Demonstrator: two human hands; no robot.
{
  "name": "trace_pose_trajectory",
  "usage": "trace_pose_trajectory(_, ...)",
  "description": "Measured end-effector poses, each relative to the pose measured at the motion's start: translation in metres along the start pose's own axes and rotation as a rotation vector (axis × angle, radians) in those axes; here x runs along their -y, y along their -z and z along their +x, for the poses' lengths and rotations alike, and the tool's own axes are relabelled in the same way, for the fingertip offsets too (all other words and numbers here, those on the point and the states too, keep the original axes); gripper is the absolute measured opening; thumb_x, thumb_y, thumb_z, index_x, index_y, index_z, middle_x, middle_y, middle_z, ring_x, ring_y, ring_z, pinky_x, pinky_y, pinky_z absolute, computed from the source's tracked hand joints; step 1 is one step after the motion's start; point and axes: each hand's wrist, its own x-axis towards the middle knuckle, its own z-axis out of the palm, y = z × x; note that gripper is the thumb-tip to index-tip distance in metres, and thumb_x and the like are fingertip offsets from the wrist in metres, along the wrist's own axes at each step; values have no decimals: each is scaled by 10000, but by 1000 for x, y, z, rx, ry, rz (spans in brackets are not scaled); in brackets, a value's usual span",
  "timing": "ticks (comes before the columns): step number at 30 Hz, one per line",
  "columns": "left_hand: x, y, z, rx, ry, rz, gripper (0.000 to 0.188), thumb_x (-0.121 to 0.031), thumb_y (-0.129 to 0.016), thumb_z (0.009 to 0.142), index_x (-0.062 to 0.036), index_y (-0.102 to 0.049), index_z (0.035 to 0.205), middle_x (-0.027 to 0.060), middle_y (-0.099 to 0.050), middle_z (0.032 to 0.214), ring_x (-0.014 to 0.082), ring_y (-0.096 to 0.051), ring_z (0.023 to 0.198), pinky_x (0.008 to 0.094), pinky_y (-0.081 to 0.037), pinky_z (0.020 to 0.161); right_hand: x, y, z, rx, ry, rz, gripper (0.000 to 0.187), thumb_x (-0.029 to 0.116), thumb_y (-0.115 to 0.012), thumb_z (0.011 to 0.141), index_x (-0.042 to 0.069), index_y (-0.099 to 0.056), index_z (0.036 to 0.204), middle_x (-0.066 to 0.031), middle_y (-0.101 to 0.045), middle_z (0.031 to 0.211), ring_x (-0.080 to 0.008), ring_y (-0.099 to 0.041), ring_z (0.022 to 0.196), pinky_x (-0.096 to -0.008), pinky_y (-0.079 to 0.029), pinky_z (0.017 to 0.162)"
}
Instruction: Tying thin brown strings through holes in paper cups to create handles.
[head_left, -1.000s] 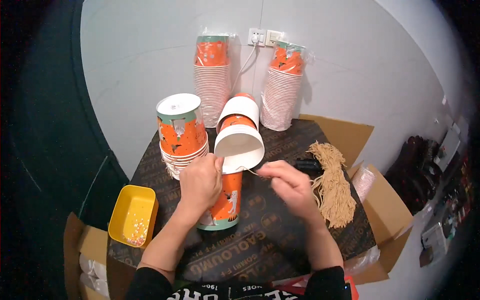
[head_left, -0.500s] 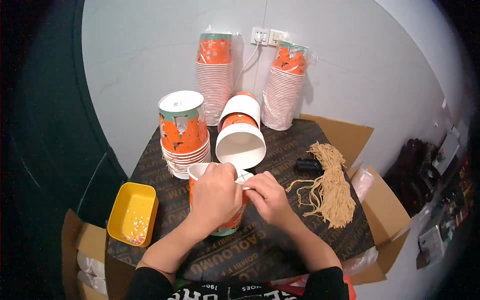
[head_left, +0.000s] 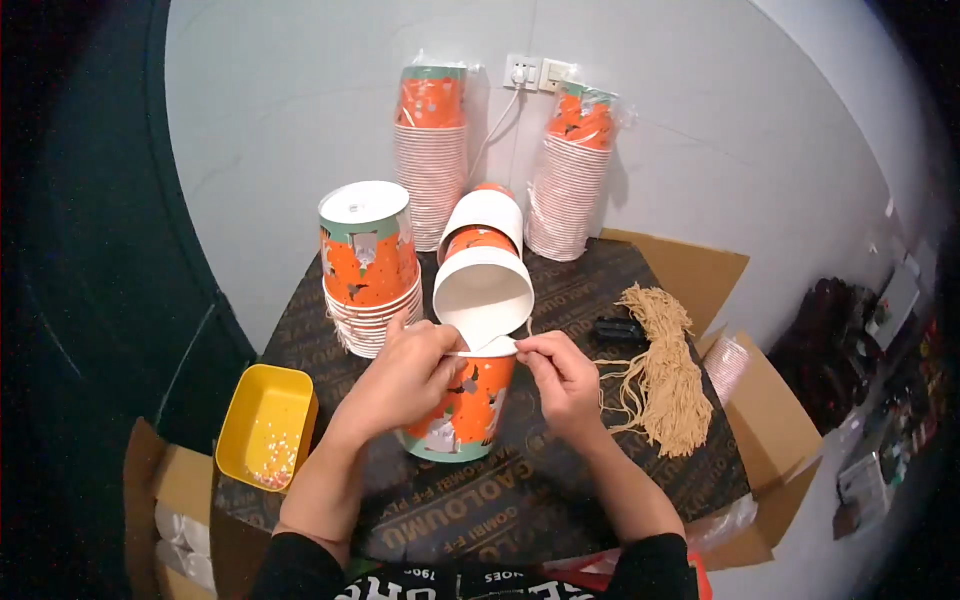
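Dark tabletop (head_left: 560, 500) leaves room before the orange cup (head_left: 478, 400), left hand (head_left: 395, 380) gripping, right hand (head_left: 562, 385) pinched at rim (head_left: 492, 351).

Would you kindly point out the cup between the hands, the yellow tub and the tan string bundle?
Cup (head_left: 472, 408): head view, printed orange side.
Yellow tub (head_left: 264, 402): head view, bare inside.
Tan string bundle (head_left: 668, 395): head view, middle strands.
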Motion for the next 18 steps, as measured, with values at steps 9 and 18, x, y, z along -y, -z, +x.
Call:
trace_pose_trajectory(9, 2, -12, 4, -103, 16, -20, 62, -61, -588, 839, -26, -614, 884, 90, -609, 752, 262, -563, 809, 386, -339, 937, 15, -5, -7, 7, -214, 173, 235, 39, -543, 942, -51, -531, 1159, -66, -690, 889, -52, -583, 762, -191, -454, 664)
trace_pose_trajectory(18, 1, -14, 6, -145, 29, -11, 66, -70, -582, 843, -22, -609, 879, 94, -604, 762, 267, -587, 810, 439, -345, 951, 10, -1, -8, 59, -229, 64, 149, 29, -575, 921, -34, -596, 1054, -90, -722, 929, -20, -567, 677, -176, -454, 596)
